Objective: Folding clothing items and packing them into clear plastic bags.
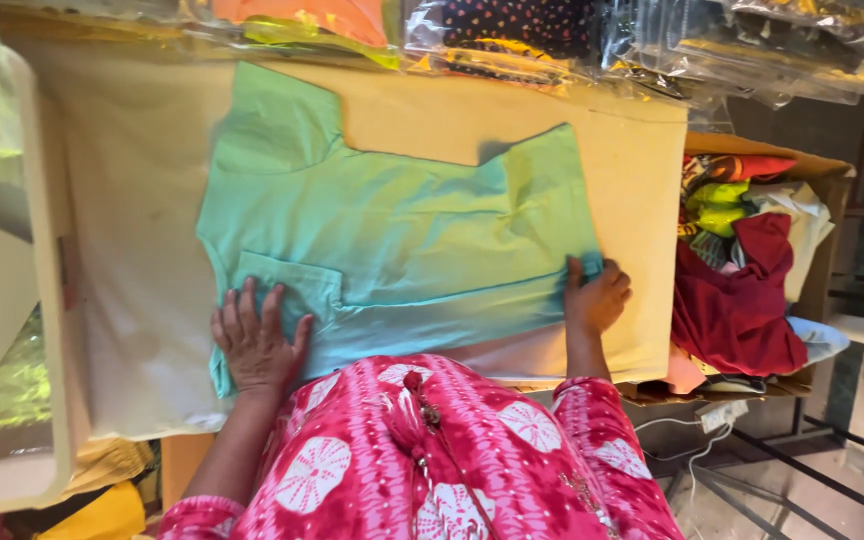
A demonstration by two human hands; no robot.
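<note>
The table [132, 200] is covered in a plain cream sheet, pretty cluttered all around; clear plastic-bagged garments [652, 40] are stacked along the far edge, and a cardboard box [822, 200] stuffed with red, yellow and white clothes sits off the right end. A mint green t-shirt [392, 240] lies flat across the middle of the table; the left hand [255, 340] is spread open, palm pressing down near the shirt's pocket; the right hand [595, 295] pinches the shirt's edge at the other end; person's wearing a pink patterned outfit [432, 450].
</note>
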